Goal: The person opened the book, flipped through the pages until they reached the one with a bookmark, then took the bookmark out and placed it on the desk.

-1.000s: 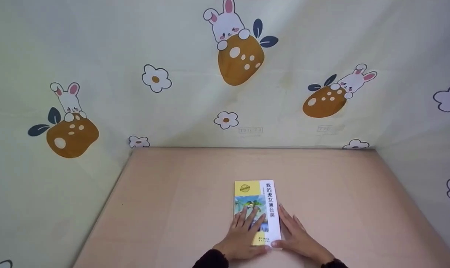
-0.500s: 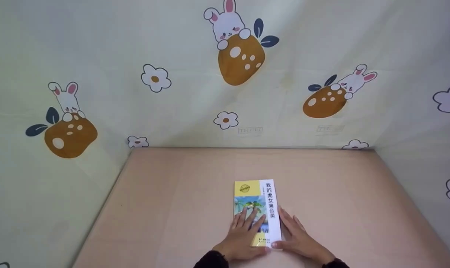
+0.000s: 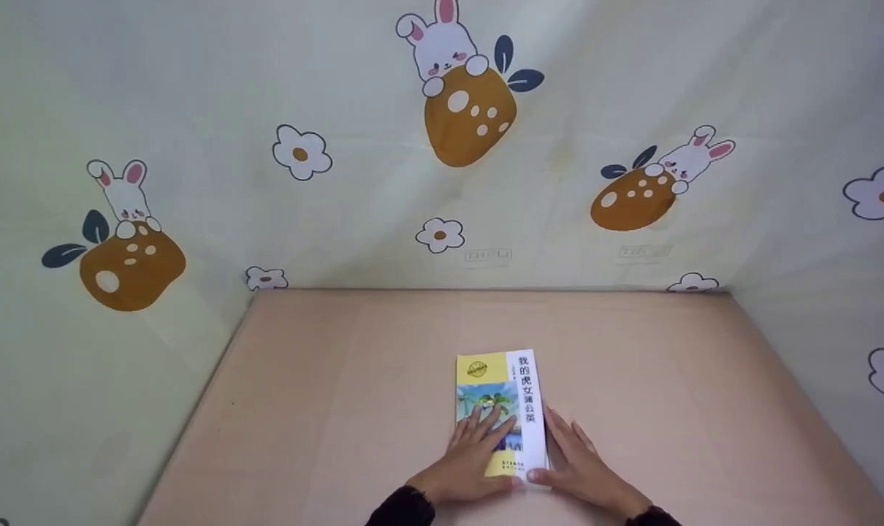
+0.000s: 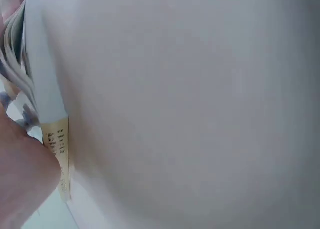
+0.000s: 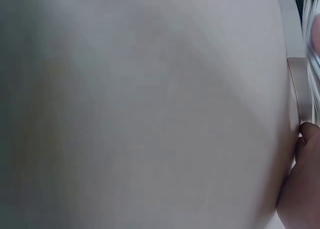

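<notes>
A paperback book [image 3: 528,431] lies on the table, its cover yellow and white with a blue beach picture and dark Chinese characters. Across the lower cover rests my left hand [image 3: 465,460], fingers spread and fairly straight. My right hand [image 3: 582,471] touches the book's right edge with long, straight fingers, its thumb at the near right corner. Pages [image 4: 17,49] stand slightly apart in the left wrist view, near part of the hand [image 4: 27,174]. Only the book's page edges [image 5: 310,74] and some of the hand [image 5: 305,189] show at the right wrist view's border.
A pinkish-beige table surface [image 3: 340,380] spreads around the book. Behind and on both sides rise pale fabric walls [image 3: 369,212] printed with rabbits, orange fruit and flowers. Dark sleeves [image 3: 405,508] cover both wrists.
The far right corner of the book's cover has risen slightly. Both hands keep nearly the same places on the book; the head view has shifted a little.
</notes>
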Demonstrator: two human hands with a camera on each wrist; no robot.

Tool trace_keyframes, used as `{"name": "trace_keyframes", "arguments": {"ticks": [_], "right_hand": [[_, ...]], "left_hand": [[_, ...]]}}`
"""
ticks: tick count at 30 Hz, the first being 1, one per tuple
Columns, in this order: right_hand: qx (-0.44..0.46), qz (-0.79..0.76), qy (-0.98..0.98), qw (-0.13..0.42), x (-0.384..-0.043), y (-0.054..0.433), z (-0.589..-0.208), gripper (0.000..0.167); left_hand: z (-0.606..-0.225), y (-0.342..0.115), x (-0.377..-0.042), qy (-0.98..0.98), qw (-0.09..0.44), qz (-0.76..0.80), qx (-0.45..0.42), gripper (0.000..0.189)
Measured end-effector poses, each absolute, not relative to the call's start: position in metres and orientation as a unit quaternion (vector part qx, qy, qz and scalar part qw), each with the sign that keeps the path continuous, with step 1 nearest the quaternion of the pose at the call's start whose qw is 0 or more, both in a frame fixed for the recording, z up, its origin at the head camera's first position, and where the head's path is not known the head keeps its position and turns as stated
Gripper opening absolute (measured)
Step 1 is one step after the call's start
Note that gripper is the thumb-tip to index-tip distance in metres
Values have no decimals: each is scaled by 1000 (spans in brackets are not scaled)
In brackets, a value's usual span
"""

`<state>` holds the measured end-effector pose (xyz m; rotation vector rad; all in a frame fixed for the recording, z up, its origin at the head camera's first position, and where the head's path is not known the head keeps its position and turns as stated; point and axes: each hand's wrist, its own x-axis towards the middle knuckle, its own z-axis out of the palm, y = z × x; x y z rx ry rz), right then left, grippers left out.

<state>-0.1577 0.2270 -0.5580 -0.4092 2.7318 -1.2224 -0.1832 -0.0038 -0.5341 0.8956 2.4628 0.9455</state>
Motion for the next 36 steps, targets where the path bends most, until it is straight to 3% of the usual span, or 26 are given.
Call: {"name": "trace_keyframes", "arguments": {"ticks": [5, 13, 25, 32, 36], "right_hand": [[-138, -403, 902, 69, -161, 230, -556, 90], [-97, -420, 894, 120, -164, 229, -546, 58], [-128, -397, 905, 84, -158, 226, -552, 60], [-144, -371, 915, 58, -155, 229, -557, 64], [-151, -375, 913, 45, -156, 229, -557, 65]], "left_hand": [[-531, -5, -186, 864, 182, 352, 310, 82], [-531, -6, -188, 850, 203, 378, 304, 77], [-539, -18, -192, 815, 203, 475, 264, 63], [-536, -6, -182, 860, 178, 404, 256, 101], [-535, 1, -177, 881, 129, 366, 269, 103]]}}
